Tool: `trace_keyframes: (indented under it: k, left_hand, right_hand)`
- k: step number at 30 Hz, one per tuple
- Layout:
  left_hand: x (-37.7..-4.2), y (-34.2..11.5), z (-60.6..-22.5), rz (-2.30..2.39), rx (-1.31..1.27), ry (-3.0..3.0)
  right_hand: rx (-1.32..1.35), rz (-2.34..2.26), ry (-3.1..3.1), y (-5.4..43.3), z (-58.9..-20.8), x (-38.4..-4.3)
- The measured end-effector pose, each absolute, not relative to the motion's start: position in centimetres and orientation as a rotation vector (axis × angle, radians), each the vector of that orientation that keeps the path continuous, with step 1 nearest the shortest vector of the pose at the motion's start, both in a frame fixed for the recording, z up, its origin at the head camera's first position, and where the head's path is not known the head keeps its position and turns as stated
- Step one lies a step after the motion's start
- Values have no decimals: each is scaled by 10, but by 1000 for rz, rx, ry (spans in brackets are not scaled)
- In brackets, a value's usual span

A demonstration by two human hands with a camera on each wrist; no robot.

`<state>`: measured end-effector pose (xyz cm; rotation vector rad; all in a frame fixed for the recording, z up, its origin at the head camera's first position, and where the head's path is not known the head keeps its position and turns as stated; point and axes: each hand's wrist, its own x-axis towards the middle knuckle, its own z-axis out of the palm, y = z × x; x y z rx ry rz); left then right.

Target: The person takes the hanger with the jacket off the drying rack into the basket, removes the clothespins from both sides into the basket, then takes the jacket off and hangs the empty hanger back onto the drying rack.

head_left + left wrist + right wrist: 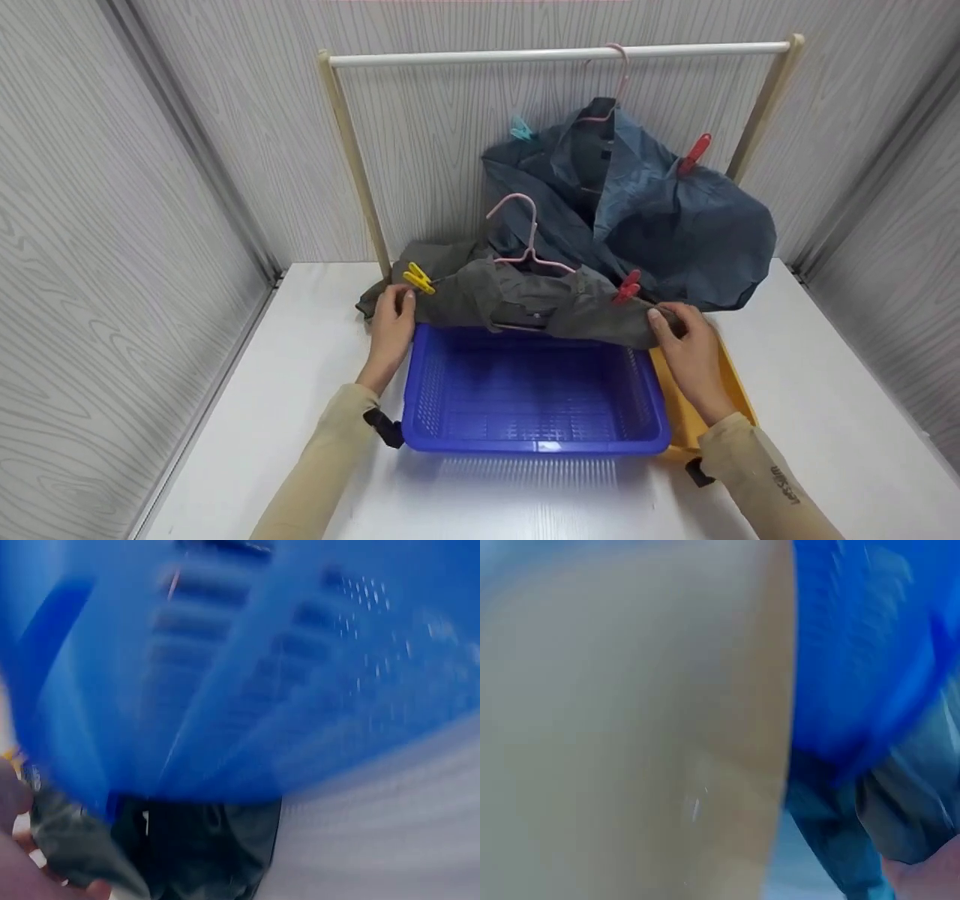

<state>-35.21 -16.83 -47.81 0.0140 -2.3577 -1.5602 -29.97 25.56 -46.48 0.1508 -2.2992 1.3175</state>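
A dark grey-green shirt [517, 300] lies over the far rim of a blue basket [536, 446], with a pink hanger [533, 232] in its collar. Its left shoulder carries a yellow clothespin [418, 277], its right a red clothespin [628, 287]. Just below the yellow clothespin, my left hand [391, 330] pinches the shirt between thumb and fingers. My right hand [691, 356] grips the other shoulder, outside the red clothespin. In the left wrist view the basket wall [225, 690] hides most of the shirt; only fingertips show beside the cloth. The right wrist view is blurred, with part of the hand [934, 870] against the cloth.
Behind stands a rack with a white rail [480, 56] and wooden posts. From it hangs a blue-grey shirt [660, 202] on a pink hanger, with a teal clothespin [521, 128] and a red one at its shoulders. A yellow basket [686, 420] sits right of the blue one.
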Motion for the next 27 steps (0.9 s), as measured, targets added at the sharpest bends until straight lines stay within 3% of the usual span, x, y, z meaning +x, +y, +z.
trace_keyframes:
  k: [13, 27]
  left_hand:
    - [-332, -147, -494, -1384, 112, -2323]
    - [-318, -148, -493, -1171, 252, -2127]
  right_hand:
    - [29, 1576, -1990, 215, -455, -265]
    - [-162, 1565, -1844, 213, -455, -262]
